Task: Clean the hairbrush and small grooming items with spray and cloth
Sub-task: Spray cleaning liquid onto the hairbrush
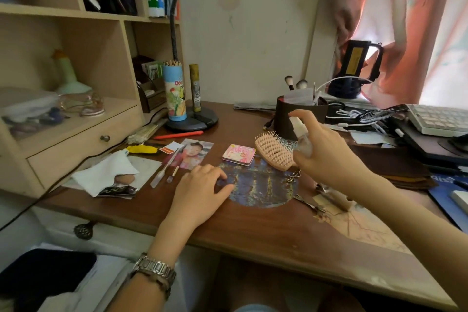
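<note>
Right hand (326, 152): raised above desk, clamped round small clear spray bottle (301, 138), forefinger on nozzle top, aimed left at hairbrush.
Pink vented hairbrush (274, 152): bristles up, far edge of round dark mat (260, 185), just left of bottle.
Pink tin (239, 154): left of brush, touching mat edge.
Left hand (202, 187): palm down, fingers loosely spread, holding nothing, fingertips on mat's left rim.
White cloth (106, 172): crumpled, far left on wooden desk (253, 230).
Nail clippers (310, 204): near-right of mat.

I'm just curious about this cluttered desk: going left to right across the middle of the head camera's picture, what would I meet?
White cloth → left hand → pink tin → pink hairbrush → spray bottle, held in the right hand → keyboard.
</note>
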